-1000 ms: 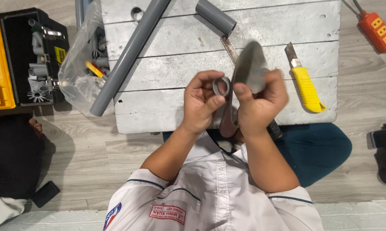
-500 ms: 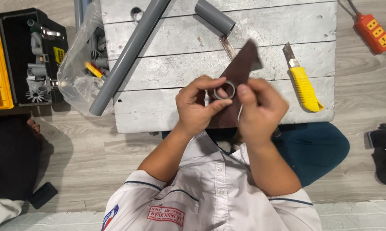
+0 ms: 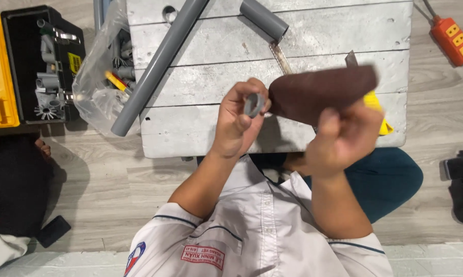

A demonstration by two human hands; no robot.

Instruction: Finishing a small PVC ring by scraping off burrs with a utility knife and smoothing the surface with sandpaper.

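Mid-frame, left hand (image 3: pixel 236 125) pinches a ring (image 3: pixel 253 104); right hand (image 3: pixel 344 136) grips sandpaper (image 3: pixel 321 92). Sanding step, likely; next needs paper against ring.

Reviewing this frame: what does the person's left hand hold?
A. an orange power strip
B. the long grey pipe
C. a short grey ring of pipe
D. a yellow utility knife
C: the left hand pinches a short grey ring of pipe in its fingers, while the right hand holds a sheet of brown sandpaper beside it.
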